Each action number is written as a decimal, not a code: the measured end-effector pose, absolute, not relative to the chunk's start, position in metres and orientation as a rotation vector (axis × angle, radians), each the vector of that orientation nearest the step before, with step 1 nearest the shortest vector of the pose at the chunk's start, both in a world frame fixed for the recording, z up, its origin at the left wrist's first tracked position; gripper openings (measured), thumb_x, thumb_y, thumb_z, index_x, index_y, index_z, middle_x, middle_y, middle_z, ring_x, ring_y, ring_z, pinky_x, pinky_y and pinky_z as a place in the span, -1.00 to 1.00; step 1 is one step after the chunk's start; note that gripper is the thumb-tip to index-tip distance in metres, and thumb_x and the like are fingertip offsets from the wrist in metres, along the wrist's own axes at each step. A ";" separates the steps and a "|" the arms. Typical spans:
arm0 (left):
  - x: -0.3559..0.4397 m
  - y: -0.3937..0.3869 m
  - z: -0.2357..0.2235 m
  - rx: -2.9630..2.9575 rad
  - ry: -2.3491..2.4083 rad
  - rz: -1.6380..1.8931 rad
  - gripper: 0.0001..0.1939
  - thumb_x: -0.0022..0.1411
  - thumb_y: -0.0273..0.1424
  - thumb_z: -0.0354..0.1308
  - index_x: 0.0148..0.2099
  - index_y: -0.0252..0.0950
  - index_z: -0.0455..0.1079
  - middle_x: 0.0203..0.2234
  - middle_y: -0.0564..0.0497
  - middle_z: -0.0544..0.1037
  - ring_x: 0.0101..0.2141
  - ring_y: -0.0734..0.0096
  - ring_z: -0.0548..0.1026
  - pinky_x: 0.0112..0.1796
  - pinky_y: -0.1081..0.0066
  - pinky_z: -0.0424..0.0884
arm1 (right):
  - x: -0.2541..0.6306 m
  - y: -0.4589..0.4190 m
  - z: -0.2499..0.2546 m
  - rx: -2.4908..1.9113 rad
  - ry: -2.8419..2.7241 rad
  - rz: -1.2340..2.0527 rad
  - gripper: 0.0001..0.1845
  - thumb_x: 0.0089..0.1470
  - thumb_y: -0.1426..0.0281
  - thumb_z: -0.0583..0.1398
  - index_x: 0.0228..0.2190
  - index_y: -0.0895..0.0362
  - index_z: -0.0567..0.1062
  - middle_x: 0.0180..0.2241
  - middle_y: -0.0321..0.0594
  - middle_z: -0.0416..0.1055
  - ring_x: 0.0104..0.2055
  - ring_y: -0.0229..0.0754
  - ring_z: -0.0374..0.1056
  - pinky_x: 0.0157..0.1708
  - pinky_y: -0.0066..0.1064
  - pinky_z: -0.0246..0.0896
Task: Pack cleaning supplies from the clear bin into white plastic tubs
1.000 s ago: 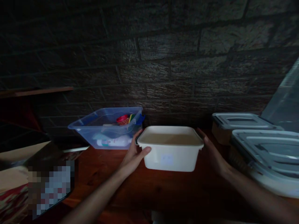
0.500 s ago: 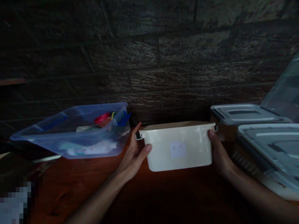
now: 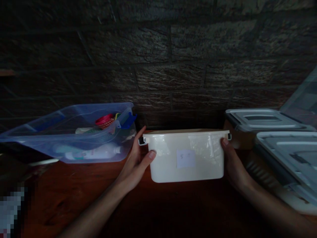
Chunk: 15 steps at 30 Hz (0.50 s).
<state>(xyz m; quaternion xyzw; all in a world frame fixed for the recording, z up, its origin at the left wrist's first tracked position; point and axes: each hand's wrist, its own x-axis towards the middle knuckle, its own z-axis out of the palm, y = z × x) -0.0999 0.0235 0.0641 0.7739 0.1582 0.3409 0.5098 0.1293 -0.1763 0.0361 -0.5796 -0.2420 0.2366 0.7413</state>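
A white plastic storage box (image 3: 163, 165) with dark clips at both ends is held in front of me. On its near side is a small paper label (image 3: 185, 158) with faint marks. My left hand (image 3: 136, 158) grips the left end, thumb on the front face and a finger pointing up past the clip. The right end is in my right hand (image 3: 232, 162), with the thumb near the rim and the other fingers hidden. The box's inside does not show from this low angle.
A clear bluish tub (image 3: 61, 138) at the left holds a red basket (image 3: 105, 121) and a white bottle (image 3: 104, 152). Boxes with grey-white lids (image 3: 289, 148) stand at the right. Behind the reddish wooden table (image 3: 86, 188) rises a dark brick wall (image 3: 153, 46).
The white box looks slightly larger and nearer, still between both hands. My left hand and the tub sit a little further left in view.
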 end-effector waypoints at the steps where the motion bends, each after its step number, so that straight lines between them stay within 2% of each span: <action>1: -0.100 0.023 0.065 1.874 0.390 0.827 -0.11 0.36 -0.08 0.14 0.52 -0.16 -0.25 0.20 -0.21 0.44 0.25 -0.09 0.32 0.09 0.05 0.43 | 0.129 -0.177 0.035 -1.273 -0.542 0.529 -0.30 0.24 -0.11 0.11 0.25 0.00 0.35 0.15 -0.16 0.49 0.22 0.16 0.37 0.13 -0.08 0.39; 7: -0.103 0.023 0.065 1.906 0.419 0.860 -0.12 0.36 -0.08 0.13 0.52 -0.16 -0.22 0.28 -0.19 0.36 0.34 -0.08 0.17 0.07 0.12 0.46 | 0.132 -0.180 0.026 -1.232 -0.534 0.547 -0.36 0.25 -0.09 0.12 0.21 -0.03 0.40 0.14 -0.18 0.50 0.26 0.14 0.33 0.22 -0.07 0.29; 15: -0.106 0.022 0.066 1.904 0.383 0.852 -0.15 0.37 -0.11 0.13 0.52 -0.12 -0.23 0.28 -0.18 0.36 0.19 0.04 0.41 0.14 0.08 0.39 | 0.124 -0.179 0.036 -1.260 -0.517 0.507 -0.42 0.22 -0.08 0.14 0.15 -0.07 0.45 0.16 -0.20 0.48 0.31 0.13 0.26 0.33 -0.03 0.11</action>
